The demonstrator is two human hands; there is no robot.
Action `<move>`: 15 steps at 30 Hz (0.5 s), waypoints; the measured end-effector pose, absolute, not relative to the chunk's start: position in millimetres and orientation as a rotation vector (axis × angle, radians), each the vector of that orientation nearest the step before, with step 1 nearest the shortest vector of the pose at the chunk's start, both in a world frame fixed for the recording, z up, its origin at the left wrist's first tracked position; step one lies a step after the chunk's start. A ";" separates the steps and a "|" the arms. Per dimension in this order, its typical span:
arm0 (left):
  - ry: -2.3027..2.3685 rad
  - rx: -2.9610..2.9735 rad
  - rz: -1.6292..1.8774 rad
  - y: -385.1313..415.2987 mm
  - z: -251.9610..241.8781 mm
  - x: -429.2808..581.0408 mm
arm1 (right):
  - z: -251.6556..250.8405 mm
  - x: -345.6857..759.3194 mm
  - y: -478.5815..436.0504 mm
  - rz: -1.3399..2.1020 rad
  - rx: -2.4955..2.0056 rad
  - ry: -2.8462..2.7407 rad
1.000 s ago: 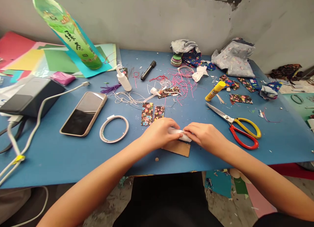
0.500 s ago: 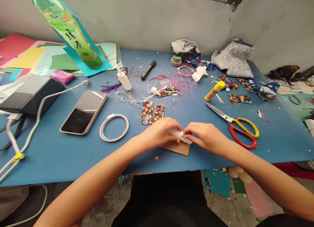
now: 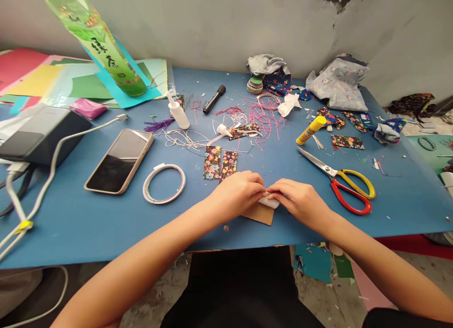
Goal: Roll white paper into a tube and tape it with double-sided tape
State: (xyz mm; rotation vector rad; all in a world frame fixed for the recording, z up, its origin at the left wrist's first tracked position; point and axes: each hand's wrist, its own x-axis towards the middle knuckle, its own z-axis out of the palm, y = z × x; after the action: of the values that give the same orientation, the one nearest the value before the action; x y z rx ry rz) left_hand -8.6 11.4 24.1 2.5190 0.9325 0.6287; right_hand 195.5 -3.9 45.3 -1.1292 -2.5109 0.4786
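Note:
My left hand [image 3: 236,195] and my right hand [image 3: 300,203] meet fingertip to fingertip near the front edge of the blue table [image 3: 88,224]. Both pinch a small white strip [image 3: 269,202] that lies over a brown cardboard piece [image 3: 261,214]. Most of the strip is hidden under my fingers. Two floral fabric rectangles [image 3: 220,163] lie just beyond my left hand. Red and yellow scissors [image 3: 339,180] lie to the right of my right hand.
A white tape ring [image 3: 164,183], a phone [image 3: 121,161], a black box [image 3: 38,135] with white cables and a green bottle [image 3: 97,40] fill the left side. Tangled threads [image 3: 258,115], a marker [image 3: 214,99], a glue stick [image 3: 310,130] and fabric scraps [image 3: 338,85] lie farther back.
My hands have drawn closer together over the white strip, so less of it shows. Nothing else on the table has moved.

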 end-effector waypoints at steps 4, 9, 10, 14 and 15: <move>0.956 2.599 0.613 11.2 23.5 -6.2 | 48.5 202.3 -9.6 0.499 -1.306 -2.293; 1.010 2.621 0.674 10.4 18.1 -3.3 | 39.9 206.8 -31.6 0.158 -1.281 -2.145; 1.013 2.628 0.695 10.3 16.4 -3.1 | 37.3 205.7 -36.8 0.048 -1.266 -2.148; 1.025 2.644 0.759 9.9 11.5 -2.8 | 30.2 195.7 -52.4 -0.266 -1.267 -2.130; 1.021 2.643 0.773 9.7 10.9 -2.7 | 29.4 192.7 -53.8 -0.232 -1.290 -2.132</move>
State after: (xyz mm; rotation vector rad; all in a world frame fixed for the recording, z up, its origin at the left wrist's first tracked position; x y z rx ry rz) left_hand -2.7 9.7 10.9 2.6435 1.0209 0.7730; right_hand 192.7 -53.8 29.4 -1.2900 -2.1315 -0.2323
